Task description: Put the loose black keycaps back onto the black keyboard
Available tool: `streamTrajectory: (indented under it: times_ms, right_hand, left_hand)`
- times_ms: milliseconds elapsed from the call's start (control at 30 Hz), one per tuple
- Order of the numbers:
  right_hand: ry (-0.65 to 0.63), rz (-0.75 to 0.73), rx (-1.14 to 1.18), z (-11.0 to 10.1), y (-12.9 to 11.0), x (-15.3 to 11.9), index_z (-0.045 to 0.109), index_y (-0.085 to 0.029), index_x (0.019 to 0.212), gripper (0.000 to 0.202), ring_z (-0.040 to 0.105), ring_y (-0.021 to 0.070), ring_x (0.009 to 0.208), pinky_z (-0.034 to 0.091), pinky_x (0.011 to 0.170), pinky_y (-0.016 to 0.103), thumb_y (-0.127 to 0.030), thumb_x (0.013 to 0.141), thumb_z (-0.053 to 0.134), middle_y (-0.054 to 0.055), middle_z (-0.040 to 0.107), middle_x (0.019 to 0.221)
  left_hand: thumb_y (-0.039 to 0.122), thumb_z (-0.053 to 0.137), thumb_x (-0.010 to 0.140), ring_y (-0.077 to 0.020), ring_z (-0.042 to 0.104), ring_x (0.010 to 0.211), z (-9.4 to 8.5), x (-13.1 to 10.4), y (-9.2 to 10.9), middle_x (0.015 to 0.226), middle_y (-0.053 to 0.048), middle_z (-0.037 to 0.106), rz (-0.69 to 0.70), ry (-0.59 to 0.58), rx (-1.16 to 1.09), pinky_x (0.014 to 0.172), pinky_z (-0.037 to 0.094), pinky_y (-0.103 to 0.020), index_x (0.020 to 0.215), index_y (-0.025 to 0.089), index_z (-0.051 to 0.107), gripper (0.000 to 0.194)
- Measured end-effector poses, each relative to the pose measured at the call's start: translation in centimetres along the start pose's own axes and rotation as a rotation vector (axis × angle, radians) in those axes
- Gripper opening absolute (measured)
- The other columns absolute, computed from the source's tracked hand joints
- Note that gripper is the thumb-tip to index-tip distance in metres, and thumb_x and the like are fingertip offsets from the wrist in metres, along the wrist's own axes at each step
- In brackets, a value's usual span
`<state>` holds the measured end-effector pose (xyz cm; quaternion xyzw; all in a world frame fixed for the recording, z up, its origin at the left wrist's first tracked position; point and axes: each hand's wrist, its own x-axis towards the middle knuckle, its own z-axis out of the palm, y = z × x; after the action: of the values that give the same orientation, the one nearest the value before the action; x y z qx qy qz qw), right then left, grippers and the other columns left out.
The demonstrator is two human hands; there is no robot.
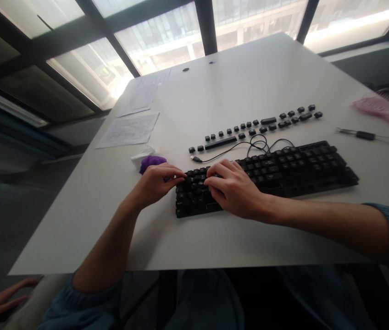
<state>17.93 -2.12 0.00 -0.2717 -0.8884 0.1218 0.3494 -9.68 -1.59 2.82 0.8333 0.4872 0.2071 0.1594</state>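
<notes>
A black keyboard lies at a slant on the white table in front of me. Its left part has several keys in place, and some bare spots show along its front rows. At its upper left corner, the thumb and fingers of my left hand pinch the edge by the keys. My right hand bends over the left-middle keys, fingertips drawn together; whatever sits between them is hidden. Behind the keyboard, loose black keycaps stand in two rows, with a long space bar among them.
The keyboard's black USB cable curls behind it. A purple crumpled thing and white tissue lie left. Papers rest farther back. To the right are a wire puller and pink hairbrush. Another person's hand shows lower left.
</notes>
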Motion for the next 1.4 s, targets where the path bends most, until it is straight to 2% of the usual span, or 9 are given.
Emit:
streamTrajectory:
  times_ms: [400, 767, 1100, 1400]
  right_hand:
    - [-0.008, 0.006, -0.001, 0.04, -0.07, 0.06, 0.071, -0.019, 0.092, 0.018, 0.053, 0.0253, 0.103, 0.043, 0.091, 0.041, -0.009, 0.093, 0.056, 0.010, 0.066, 0.106]
    - [-0.005, -0.001, -0.016, -0.03, -0.02, 0.00, 0.071, -0.019, 0.091, 0.018, 0.053, 0.0248, 0.103, 0.043, 0.091, 0.041, -0.010, 0.094, 0.055, 0.010, 0.066, 0.107]
    - [-0.009, -0.001, -0.005, 0.11, 0.01, -0.03, 0.071, -0.018, 0.091, 0.017, 0.052, 0.0251, 0.104, 0.041, 0.091, 0.041, -0.010, 0.094, 0.056, 0.010, 0.066, 0.107]
    - [-0.011, -0.001, -0.018, 0.13, -0.04, -0.10, 0.071, -0.018, 0.093, 0.017, 0.052, 0.0241, 0.104, 0.041, 0.090, 0.038, -0.010, 0.094, 0.056, 0.010, 0.066, 0.108]
  left_hand:
    - [0.035, 0.070, 0.092, -0.0180, 0.069, 0.085, -0.10, 0.06, 0.46, 0.096, -0.006, 0.077, 0.024, -0.025, -0.010, 0.078, 0.058, -0.029, 0.094, 0.021, 0.080, 0.017]
    - [0.033, 0.072, 0.092, -0.0189, 0.067, 0.085, -0.50, -0.04, 0.40, 0.093, -0.006, 0.077, 0.155, -0.033, 0.045, 0.077, 0.055, -0.031, 0.095, 0.022, 0.080, 0.014]
    - [0.029, 0.070, 0.093, -0.0172, 0.066, 0.082, -0.29, -0.02, 0.20, 0.092, -0.005, 0.077, 0.207, -0.015, 0.050, 0.075, 0.054, -0.029, 0.092, 0.021, 0.079, 0.012]
    - [0.026, 0.069, 0.094, -0.0167, 0.063, 0.081, -0.19, 0.08, 1.02, 0.091, -0.005, 0.076, 0.209, -0.017, 0.089, 0.074, 0.051, -0.030, 0.088, 0.021, 0.078, 0.013]
